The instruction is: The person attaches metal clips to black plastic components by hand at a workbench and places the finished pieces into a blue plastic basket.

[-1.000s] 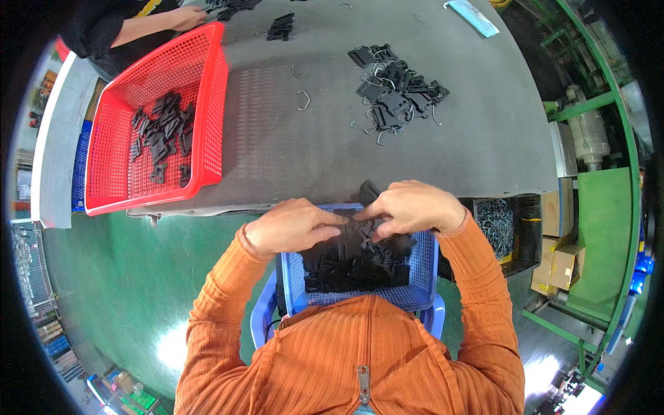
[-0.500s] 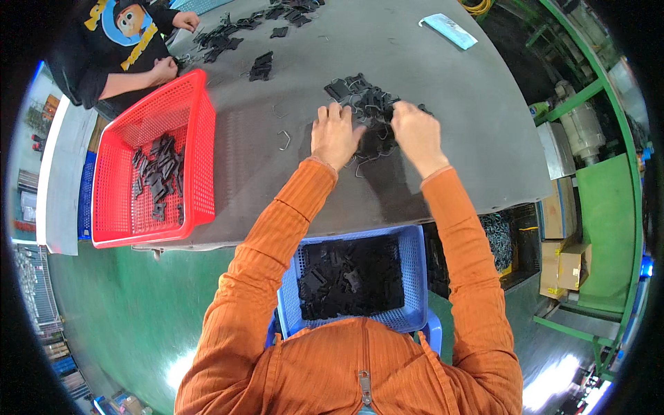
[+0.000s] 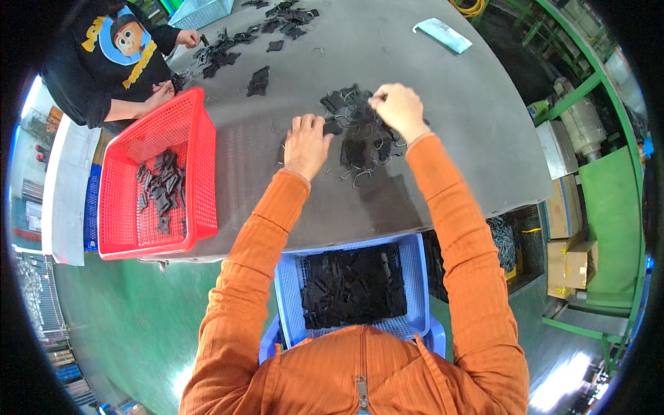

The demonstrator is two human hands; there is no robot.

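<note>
A loose pile of black plastic clips (image 3: 354, 149) with bent silver wire hooks (image 3: 360, 174) lies on the grey table in front of me. At the pile's left edge my left hand (image 3: 305, 145) rests palm down, fingers and thumb apart. A black clip (image 3: 333, 126) shows beside its thumb and index finger. Over the pile's far right side my right hand (image 3: 399, 111) is raised, its fingertips pinched together. Whatever they hold is too small to make out.
A red basket (image 3: 202, 166) with black clips stands on the table's left; a blue basket (image 3: 420, 283) of black pieces is against my body. Across the far left, a co-worker's hands (image 3: 166, 91) handle pieces near more clips (image 3: 220, 55). A pale blue packet (image 3: 444, 34) lies far right.
My left hand has moved left and slightly nearer me. My right hand has shifted left and up off the pile, uncovering more clips and hooks. The view has tilted slightly.
</note>
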